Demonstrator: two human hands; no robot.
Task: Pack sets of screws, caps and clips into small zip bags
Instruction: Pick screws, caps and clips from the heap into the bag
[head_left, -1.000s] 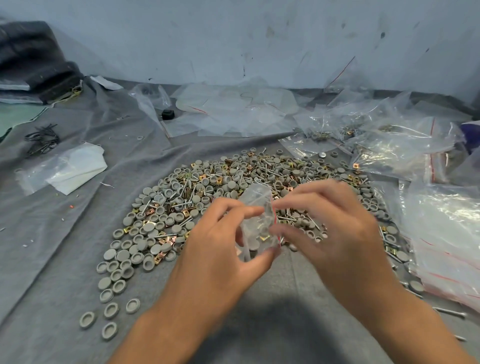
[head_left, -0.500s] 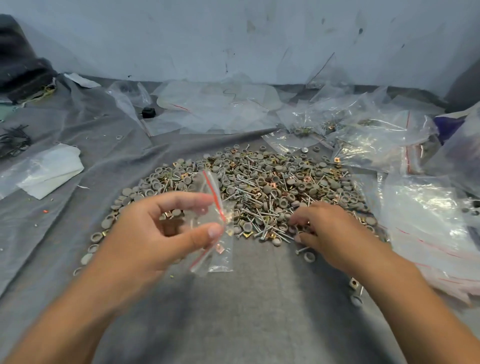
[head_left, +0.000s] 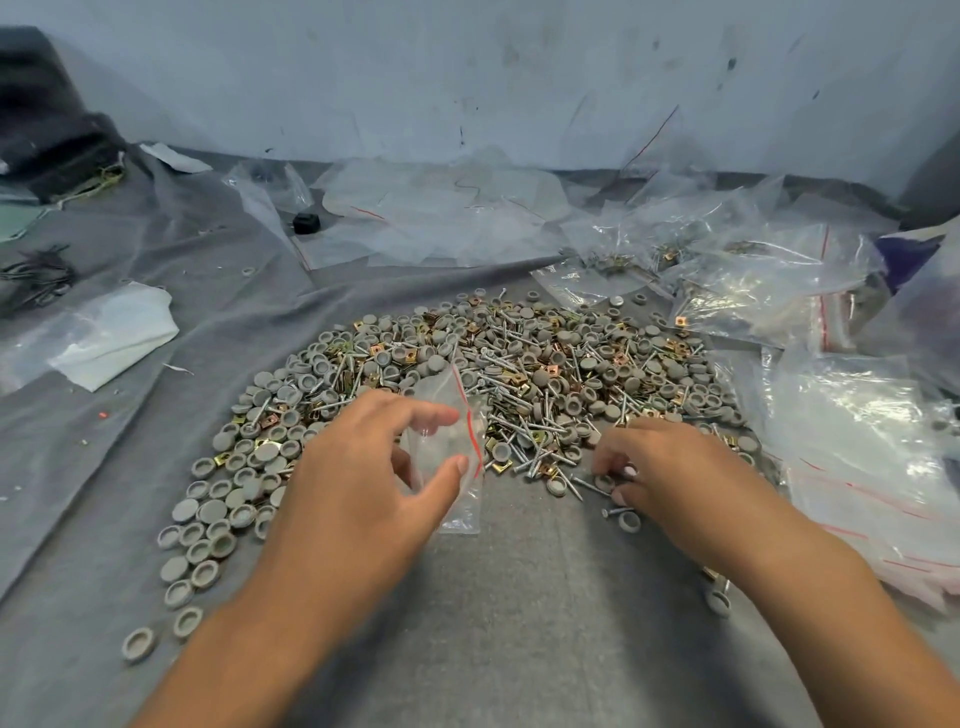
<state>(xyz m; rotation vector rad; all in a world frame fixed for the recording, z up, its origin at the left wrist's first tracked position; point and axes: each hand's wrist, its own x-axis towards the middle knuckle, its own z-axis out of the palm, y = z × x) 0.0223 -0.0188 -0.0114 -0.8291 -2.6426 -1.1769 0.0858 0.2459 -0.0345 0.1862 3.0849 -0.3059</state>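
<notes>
Soft even daylight, cool bluish cast, faint shadows under both forearms, white glare on the plastic bags (head_left: 769, 280) at right, wide-angle bending at edges, slight overall softness

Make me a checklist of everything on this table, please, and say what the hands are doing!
Surface: grey cloth, wrinkled at the left.
Job's things: mixed pile of grey caps, screws and brass clips; small zip bag with a red strip.
Clutter: heap of clear bags at right, some filled; folded white plastic at left; small black object at the back.
Hands: left hand holds the small zip bag between thumb and fingers; right hand has fingers curled at the pile's edge, picking at parts.
Cables: dark wire tangle far left.
Surroundings: scuffed pale wall; dark bundle in the corner.
</notes>
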